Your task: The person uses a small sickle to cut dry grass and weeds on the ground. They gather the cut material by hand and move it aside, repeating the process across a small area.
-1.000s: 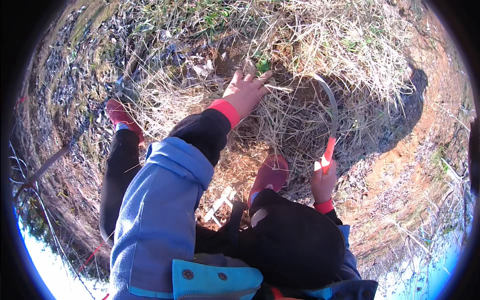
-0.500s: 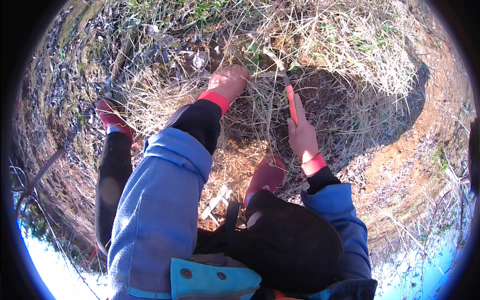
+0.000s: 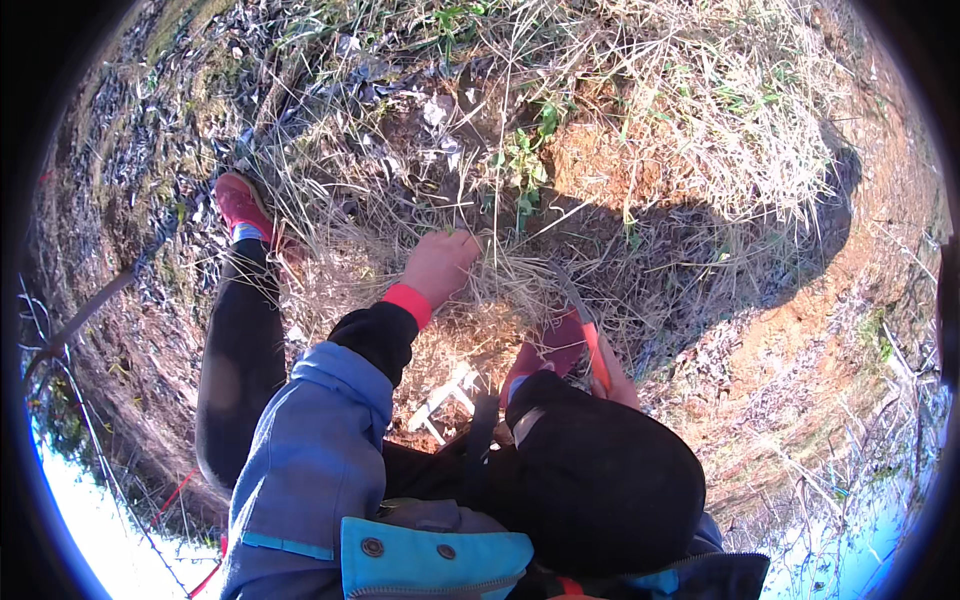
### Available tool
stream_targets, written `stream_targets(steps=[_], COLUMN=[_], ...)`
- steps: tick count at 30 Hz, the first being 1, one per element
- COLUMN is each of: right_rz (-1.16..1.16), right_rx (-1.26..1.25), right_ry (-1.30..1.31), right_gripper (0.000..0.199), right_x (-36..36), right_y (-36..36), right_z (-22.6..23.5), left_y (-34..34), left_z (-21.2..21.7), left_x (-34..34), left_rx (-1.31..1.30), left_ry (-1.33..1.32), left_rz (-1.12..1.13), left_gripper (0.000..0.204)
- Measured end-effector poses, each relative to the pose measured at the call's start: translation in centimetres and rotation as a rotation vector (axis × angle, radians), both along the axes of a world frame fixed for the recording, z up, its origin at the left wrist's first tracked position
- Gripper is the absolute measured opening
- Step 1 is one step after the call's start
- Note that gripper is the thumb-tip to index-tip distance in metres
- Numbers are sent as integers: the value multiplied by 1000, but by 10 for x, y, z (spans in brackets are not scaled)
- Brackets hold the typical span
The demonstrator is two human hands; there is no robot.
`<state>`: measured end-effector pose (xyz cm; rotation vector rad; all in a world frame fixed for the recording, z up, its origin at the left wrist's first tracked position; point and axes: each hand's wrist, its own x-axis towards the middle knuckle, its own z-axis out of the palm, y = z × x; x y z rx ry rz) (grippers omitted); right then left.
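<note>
My left hand [image 3: 440, 265] is closed on a bunch of dry grass [image 3: 500, 268], low over the ground in front of me. Straw-coloured stalks stick out past its fingers to the right. By my right knee, my right hand [image 3: 618, 384] grips the orange handle [image 3: 596, 356] of a sickle. Its thin blade [image 3: 570, 290] points up and to the left, just right of the bunch, and partly blends with the straw. My knee hides the right wrist and forearm.
A leafy green plant [image 3: 525, 160] stands beyond my hands, beside bare orange soil [image 3: 605, 165]. More dry grass [image 3: 740, 120] lies at the far right. My red shoes [image 3: 243, 203] are on either side of the left hand. Thin branches [image 3: 85, 320] rise at the left edge.
Both hands have come back toward my body. The sickle has moved down from the far grass to beside my right knee. The green plant and bare soil show more now.
</note>
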<state>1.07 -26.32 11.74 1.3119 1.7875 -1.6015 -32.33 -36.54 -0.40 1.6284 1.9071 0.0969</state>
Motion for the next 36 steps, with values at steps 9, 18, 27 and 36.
stream_targets(steps=[9, 18, 27, 36], right_rz=[26, -191, 108, 86], right_rx=[113, 262, 291, -42], right_ry=[124, 61, 245, -95], right_gripper=[66, 63, 64, 62], right_x=[-13, -46, -84, 10], right_y=[-14, 29, 51, 9], right_z=[-3, -19, -48, 17], left_y=[-54, -37, -46, -107], left_z=[24, 7, 16, 18], left_x=[26, 5, 14, 44], left_rx=[196, -175, -97, -85], left_ry=[122, -163, -38, 30], left_rz=[-47, 144, 150, 286], left_gripper=[48, 50, 27, 42])
